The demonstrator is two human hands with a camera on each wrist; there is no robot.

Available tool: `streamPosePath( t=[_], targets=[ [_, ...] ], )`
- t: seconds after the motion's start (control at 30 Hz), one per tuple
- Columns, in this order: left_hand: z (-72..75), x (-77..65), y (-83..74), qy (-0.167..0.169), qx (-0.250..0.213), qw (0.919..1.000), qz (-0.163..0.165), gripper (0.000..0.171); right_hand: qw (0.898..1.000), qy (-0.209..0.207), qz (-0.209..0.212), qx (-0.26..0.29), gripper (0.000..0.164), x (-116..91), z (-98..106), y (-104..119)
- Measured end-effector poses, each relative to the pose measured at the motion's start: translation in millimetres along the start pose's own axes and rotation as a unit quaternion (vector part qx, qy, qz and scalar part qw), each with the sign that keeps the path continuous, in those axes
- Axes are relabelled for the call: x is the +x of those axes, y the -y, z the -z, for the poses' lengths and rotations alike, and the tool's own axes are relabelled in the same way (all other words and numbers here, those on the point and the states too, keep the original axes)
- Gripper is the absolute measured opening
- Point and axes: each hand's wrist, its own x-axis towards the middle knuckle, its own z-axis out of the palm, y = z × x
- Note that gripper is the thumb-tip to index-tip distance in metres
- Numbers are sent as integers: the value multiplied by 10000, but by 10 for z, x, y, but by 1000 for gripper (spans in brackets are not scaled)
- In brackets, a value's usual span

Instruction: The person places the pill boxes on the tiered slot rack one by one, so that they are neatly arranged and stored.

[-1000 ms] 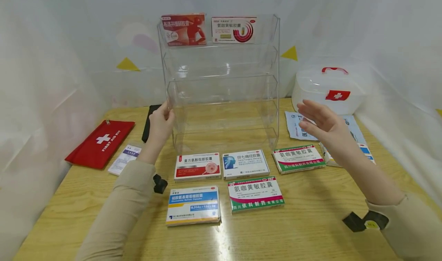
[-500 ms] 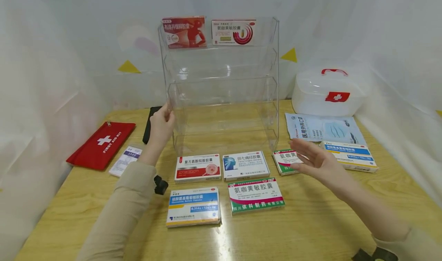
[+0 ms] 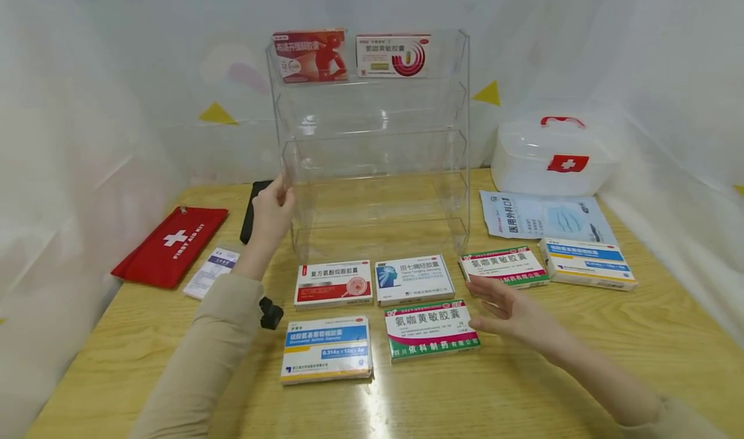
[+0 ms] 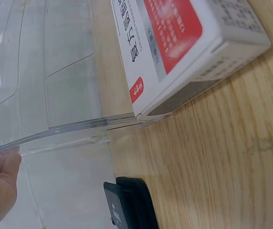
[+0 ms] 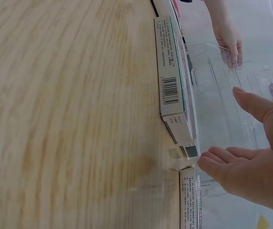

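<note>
My left hand (image 3: 272,214) pinches the left side edge of a clear acrylic display rack (image 3: 378,142); the left wrist view shows the thumb and fingers (image 4: 6,167) at that thin edge. Two medicine boxes stand in the top tier, a red one (image 3: 310,57) and a white one with pink rings (image 3: 394,57). My right hand (image 3: 506,313) is held over the table with fingers extended and nothing in it, at the right end of a green-and-white medicine box (image 3: 431,330). A second green-and-white box (image 3: 504,268) lies just beyond the fingers, partly covered by them.
Before the rack lie a red-and-white box (image 3: 333,284), a white-and-blue box (image 3: 414,279) and a blue-and-yellow box (image 3: 327,350). To the right are another blue-and-yellow box (image 3: 588,263), a mask packet (image 3: 546,216) and a first-aid case (image 3: 552,155). A red pouch (image 3: 171,248) lies left.
My right hand has come down and to the left, from in front of the mask packet to the nearer green-and-white box. The left hand stays on the rack's edge.
</note>
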Motion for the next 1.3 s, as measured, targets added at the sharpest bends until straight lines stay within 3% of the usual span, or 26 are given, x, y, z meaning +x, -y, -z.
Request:
streamPosePath(
  t=[0.33, 0.8, 0.93, 1.3],
  targets=[
    [16, -3, -23, -69, 66, 9999, -131, 45, 9950, 91, 342, -938, 80, 32, -73, -123],
    [1, 10, -11, -127, 20, 9998, -133, 42, 9839, 30, 521, -1708, 84, 18, -166, -139],
    [1, 12, -8, -116, 14, 9999, -89, 42, 9829, 2, 360, -1805, 87, -1, -191, -129],
    [11, 7, -20, -55, 27, 10000, -25, 42, 9803, -28, 394, -1936, 87, 12, -212, -137]
  ],
)
